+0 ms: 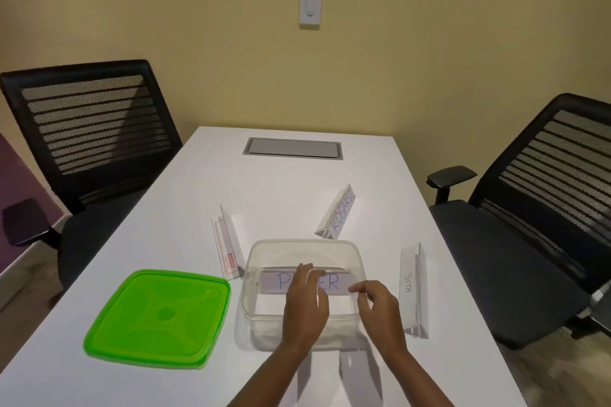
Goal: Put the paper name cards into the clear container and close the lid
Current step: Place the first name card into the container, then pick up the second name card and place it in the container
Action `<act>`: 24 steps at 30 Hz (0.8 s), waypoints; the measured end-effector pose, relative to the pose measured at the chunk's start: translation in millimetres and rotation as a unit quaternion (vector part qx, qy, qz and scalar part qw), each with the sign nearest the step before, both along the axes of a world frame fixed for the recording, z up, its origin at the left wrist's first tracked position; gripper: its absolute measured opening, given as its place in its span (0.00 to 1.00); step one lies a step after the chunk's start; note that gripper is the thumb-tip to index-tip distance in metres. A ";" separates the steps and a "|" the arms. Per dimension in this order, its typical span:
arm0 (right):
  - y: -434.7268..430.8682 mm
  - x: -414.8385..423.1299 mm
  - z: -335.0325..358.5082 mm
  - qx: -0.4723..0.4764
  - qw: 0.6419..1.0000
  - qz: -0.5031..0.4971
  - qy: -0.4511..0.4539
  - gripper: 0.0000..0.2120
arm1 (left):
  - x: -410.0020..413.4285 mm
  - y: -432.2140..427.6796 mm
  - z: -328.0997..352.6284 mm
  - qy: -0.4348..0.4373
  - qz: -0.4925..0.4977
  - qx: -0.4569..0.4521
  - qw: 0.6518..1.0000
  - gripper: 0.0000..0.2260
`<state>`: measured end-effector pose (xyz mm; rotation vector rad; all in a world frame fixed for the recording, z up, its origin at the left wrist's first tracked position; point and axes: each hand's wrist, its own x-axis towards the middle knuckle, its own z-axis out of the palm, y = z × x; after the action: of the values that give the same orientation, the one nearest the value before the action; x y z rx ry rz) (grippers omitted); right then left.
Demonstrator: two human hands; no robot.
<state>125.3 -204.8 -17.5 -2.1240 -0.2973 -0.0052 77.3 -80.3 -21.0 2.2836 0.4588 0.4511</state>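
Both my hands, left (305, 302) and right (380, 307), pinch the folded white paper name card (334, 281) inside the clear square plastic container (254, 274); forcing it down could crumple it.

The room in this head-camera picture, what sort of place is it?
Most likely a small office meeting room. A long white table has a grey cable hatch set into its top, black mesh-backed office chairs stand at both sides, and folded paper name cards stand on the table.

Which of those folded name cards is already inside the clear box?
The blue-lettered card under both hands; the KOSAKSI card, BETA card and red-stamped card stand outside the clear box.
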 end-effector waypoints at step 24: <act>-135.2 -6.6 -34.0 -0.101 0.977 -0.075 0.171 0.18 | 15.3 -119.3 -32.1 0.194 -0.191 -0.104 0.957 0.21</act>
<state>118.8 -339.9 -51.6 -2.2968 0.0715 0.3119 92.6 -199.6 -53.1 2.1816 0.2272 -0.2334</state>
